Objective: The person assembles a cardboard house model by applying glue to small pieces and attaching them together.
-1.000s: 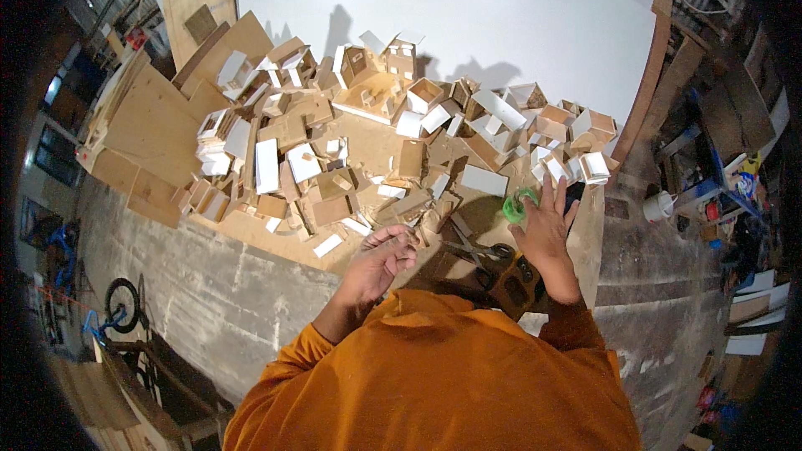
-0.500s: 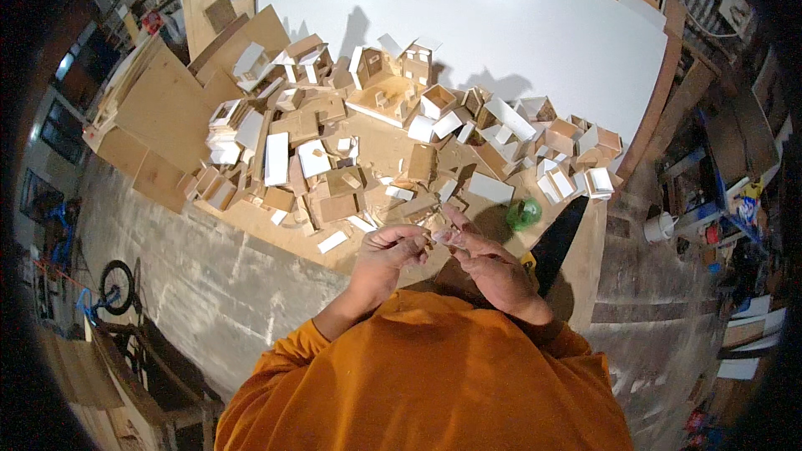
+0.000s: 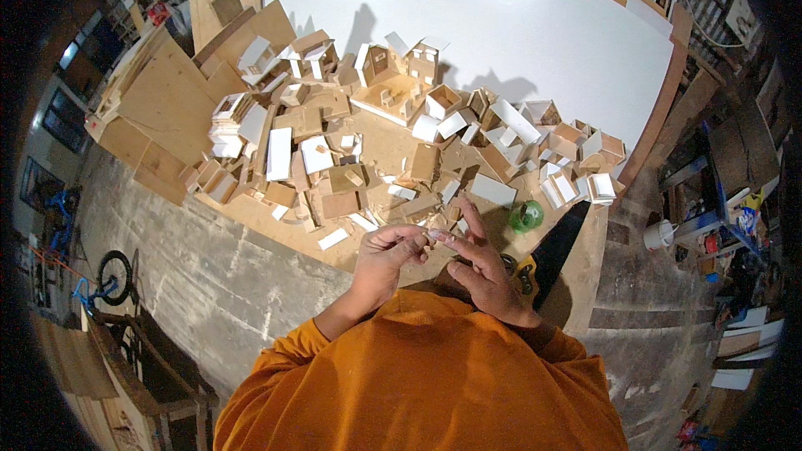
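My left hand (image 3: 380,266) is in front of my chest, over the near edge of the workbench (image 3: 368,129). Its thumb and index finger are pinched together, and whatever sits between them is too small to make out. My right hand (image 3: 486,277) has its fingers spread, with one whitish-smudged fingertip meeting the tips of the left hand. Just beyond the hands lie small white and brown board offcuts, among them a white strip (image 3: 333,239) and a brown block (image 3: 340,204). Beside my right hand rests a hand saw with a black blade (image 3: 561,252) and a yellow handle (image 3: 525,273).
A translucent green container (image 3: 526,216) stands near the saw. Small house-like models (image 3: 397,83) and boxes (image 3: 601,189) spread across the bench. Behind them is a large white board (image 3: 468,17). Brown panels (image 3: 154,83) lean at left; a white bucket (image 3: 658,232) is at right.
My right hand's fingers have spread wider and its index finger has lifted away, uncovering more of the saw's yellow handle. The left hand keeps its pinch. The view has shifted slightly.
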Demonstrator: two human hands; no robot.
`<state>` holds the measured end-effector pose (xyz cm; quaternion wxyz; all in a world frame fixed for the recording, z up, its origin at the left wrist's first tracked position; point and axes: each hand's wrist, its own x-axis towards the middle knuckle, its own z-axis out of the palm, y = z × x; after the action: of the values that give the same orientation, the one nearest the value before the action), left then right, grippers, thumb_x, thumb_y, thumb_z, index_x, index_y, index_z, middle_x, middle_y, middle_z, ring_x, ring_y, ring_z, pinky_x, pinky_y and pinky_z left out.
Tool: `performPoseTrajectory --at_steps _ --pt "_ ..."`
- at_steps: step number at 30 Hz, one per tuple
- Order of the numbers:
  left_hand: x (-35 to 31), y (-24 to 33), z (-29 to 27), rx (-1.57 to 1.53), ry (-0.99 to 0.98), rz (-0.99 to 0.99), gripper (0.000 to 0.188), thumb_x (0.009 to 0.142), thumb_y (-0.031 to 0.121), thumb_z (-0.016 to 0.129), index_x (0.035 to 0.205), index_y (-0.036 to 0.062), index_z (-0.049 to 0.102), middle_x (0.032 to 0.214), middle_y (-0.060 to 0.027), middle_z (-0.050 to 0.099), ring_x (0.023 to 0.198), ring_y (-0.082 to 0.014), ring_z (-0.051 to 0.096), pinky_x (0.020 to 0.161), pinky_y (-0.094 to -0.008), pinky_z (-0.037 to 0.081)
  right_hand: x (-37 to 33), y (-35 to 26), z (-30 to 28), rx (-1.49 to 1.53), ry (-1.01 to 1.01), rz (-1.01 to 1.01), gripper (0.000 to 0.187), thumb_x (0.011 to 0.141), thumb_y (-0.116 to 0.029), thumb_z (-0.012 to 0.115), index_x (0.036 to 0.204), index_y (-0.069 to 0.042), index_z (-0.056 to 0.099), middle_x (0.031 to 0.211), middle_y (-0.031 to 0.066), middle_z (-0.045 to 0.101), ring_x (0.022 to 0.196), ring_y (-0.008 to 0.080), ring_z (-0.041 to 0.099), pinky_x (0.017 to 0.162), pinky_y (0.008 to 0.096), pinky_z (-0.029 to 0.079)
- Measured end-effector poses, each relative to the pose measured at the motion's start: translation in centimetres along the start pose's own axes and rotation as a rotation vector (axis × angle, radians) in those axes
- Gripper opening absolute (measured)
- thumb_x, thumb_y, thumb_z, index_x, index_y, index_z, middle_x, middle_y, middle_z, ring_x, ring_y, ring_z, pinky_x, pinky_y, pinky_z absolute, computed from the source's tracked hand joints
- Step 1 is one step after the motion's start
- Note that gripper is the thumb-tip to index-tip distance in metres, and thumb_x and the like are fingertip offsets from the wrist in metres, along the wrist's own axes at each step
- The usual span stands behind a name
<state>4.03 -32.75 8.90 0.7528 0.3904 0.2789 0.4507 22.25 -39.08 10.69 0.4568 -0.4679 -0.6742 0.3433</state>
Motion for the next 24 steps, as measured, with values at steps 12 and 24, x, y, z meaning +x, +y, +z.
performPoseTrajectory --at_steps 12,24 --pt "0.4 -0.8 -0.8 -0.016 0.051 -0.106 0.010 0.090 0.003 0.058 0.097 -0.0007 0.065 0.087 -0.0068 0.067 0.071 -0.0136 0.063 0.065 -0.0251 0.052 0.0 -1.5 -1.5 -0.562 0.086 -0.112 0.036 0.075 -0.001 0.054 0.106 -0.012 0.067 0.150 0.0234 0.023 0.140 0.0479 0.010 0.113 0.0529 0.011" --pt "1.6 -1.9 -1.5 0.034 -0.008 -0.164 0.010 0.092 0.008 0.056 0.100 0.0043 0.061 0.087 -0.0024 0.064 0.075 -0.0119 0.061 0.072 -0.0261 0.051 -4.0 7.1 -11.7 -1.058 0.043 0.305 0.031 0.063 -0.009 0.073 0.093 -0.013 0.075 0.145 0.0144 0.034 0.138 0.0407 0.021 0.106 0.0632 0.021"
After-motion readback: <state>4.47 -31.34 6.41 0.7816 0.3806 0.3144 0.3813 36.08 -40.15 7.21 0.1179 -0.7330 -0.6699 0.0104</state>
